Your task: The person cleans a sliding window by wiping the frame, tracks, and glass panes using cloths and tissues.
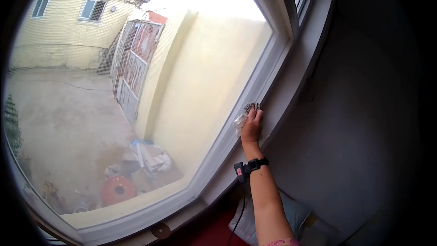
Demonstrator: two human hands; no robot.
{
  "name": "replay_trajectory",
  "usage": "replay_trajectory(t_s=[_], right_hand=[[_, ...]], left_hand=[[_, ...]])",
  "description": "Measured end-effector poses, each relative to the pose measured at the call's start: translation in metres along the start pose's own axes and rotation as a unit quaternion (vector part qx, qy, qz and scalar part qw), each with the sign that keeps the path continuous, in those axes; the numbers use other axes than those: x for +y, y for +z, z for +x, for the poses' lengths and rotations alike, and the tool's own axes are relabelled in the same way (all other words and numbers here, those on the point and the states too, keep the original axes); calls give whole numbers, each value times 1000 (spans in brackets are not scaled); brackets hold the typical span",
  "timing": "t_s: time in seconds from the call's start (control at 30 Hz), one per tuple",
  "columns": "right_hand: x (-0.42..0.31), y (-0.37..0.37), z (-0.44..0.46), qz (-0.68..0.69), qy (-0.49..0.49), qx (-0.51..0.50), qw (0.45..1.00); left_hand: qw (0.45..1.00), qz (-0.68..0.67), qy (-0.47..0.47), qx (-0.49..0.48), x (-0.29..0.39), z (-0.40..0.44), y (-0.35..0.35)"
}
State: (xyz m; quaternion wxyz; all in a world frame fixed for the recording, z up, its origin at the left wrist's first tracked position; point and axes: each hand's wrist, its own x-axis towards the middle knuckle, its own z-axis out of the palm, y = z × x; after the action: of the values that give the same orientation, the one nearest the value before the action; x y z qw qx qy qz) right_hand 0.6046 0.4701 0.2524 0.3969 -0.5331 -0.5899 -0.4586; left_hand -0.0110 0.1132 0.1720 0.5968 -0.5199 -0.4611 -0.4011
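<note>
My right hand is closed on a crumpled grey and white cloth. Part of the cloth sticks out beyond the fingers and part hangs at the hand's left side. The hand is against the white window frame, along its lower right side. Around my right wrist is a black strap with a small dark device, from which a cable hangs down. My left hand is out of view.
Beyond the window pane are a yellow wall, a metal gate, a house and a red round object beside debris. Indoors, a pale bag lies below the arm, near a red surface.
</note>
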Motion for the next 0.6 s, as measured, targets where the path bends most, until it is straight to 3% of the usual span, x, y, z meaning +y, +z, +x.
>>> replay_trajectory(t_s=[0.23,0.37,0.43,0.47,0.53,0.6], right_hand=[[-27,-1,-144,24,-5,-86,996],[-39,-9,-198,49,41,-198,978],[-38,-25,-202,126,86,-264,952],[-36,-33,-190,138,88,-230,959],[-35,-54,-141,146,64,-141,977],[-37,-82,-68,122,25,-61,990]], left_hand=[[1000,3,-14,-4,-5,-20,-6],[999,5,-32,-6,-4,-30,-17],[999,-19,-28,0,-7,-32,-17],[985,-18,-163,-61,-27,-94,-15],[948,-17,-294,-122,-59,-168,-13],[971,-48,-224,-73,-69,-177,-8]])
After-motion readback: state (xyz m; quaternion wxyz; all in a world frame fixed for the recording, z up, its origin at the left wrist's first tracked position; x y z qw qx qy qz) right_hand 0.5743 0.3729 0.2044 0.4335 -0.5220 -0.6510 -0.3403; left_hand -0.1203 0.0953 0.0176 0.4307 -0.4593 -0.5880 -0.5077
